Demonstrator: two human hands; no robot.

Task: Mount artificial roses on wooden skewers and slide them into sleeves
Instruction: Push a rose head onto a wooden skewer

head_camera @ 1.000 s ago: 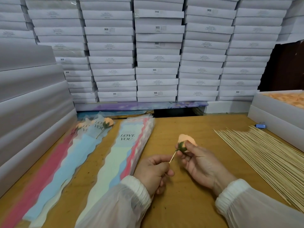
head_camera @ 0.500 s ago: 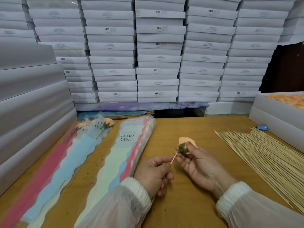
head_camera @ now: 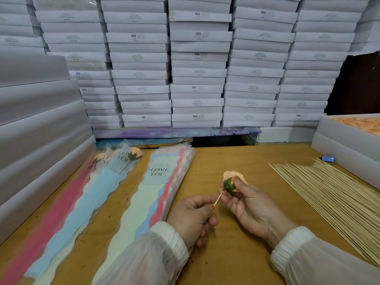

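Observation:
My right hand (head_camera: 249, 206) pinches a peach artificial rose (head_camera: 231, 179) with a green base, held over the wooden table (head_camera: 236, 161). My left hand (head_camera: 192, 219) grips a wooden skewer (head_camera: 218, 199) whose tip meets the rose's green base. Most of the skewer is hidden in my fist. A stack of "LOVE YOU" sleeves (head_camera: 158, 182) lies left of my hands. Farther left, several finished roses in sleeves (head_camera: 123, 161) lie in a pile.
A spread of loose skewers (head_camera: 329, 194) covers the table's right side. An open white box of peach roses (head_camera: 357, 126) stands at the far right, with a small blue clip (head_camera: 327, 158) beside it. Stacked white boxes (head_camera: 197, 64) wall in the back and left.
The rose and both hands have dropped slightly toward me, and the visible stretch of skewer between my hands has shortened.

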